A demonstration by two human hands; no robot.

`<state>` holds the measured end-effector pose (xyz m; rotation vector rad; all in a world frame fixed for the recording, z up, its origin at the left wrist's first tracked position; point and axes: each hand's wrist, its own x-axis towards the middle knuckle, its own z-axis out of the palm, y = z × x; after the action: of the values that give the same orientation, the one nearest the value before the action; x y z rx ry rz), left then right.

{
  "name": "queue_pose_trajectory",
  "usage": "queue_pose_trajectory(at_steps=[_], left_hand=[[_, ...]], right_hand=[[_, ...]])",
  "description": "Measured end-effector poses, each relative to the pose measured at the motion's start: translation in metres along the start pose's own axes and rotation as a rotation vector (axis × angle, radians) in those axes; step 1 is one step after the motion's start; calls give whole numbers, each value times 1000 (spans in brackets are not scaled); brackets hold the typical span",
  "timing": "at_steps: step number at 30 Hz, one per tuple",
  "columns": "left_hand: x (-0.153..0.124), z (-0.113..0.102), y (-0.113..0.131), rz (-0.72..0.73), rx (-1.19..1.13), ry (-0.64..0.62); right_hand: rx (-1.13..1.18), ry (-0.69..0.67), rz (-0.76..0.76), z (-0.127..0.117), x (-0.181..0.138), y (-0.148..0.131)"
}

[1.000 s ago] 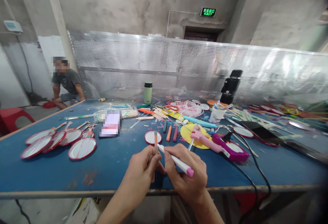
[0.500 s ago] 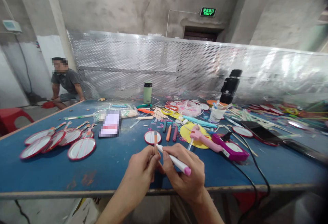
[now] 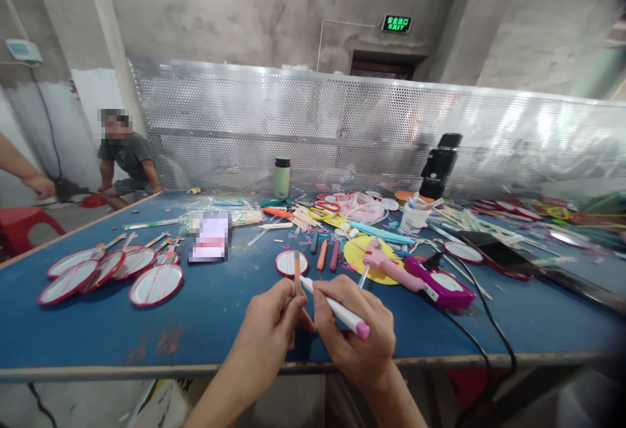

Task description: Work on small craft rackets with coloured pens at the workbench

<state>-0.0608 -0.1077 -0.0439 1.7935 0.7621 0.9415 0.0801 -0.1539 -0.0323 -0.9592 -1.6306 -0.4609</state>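
My left hand [image 3: 272,327] is closed around a thin wooden stick [image 3: 296,265] held upright over the near edge of the blue table [image 3: 210,314]. My right hand [image 3: 356,333] grips a white marker with a pink end [image 3: 337,308], its tip against the stick. Just beyond the stick lies a small round white disc with a red rim [image 3: 291,262]. Both hands sit close together at the table's front.
Several red-rimmed disc fans [image 3: 156,283] lie at the left. A pink glue gun [image 3: 420,278] with a black cord, a yellow disc, markers, a white cup [image 3: 413,216] and a green bottle [image 3: 282,177] crowd the middle. A person sits at far left; another person's arm [image 3: 24,173] enters there.
Another person's arm has come into view at the far left edge. My hands have barely shifted, still holding the stick and marker.
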Motion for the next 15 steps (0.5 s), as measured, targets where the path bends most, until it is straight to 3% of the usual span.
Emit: queue_pose_trajectory(at_steps=[15], left_hand=[[1,1,0,-1,12,5]], right_hand=[[1,-15,-5,1,1,0]])
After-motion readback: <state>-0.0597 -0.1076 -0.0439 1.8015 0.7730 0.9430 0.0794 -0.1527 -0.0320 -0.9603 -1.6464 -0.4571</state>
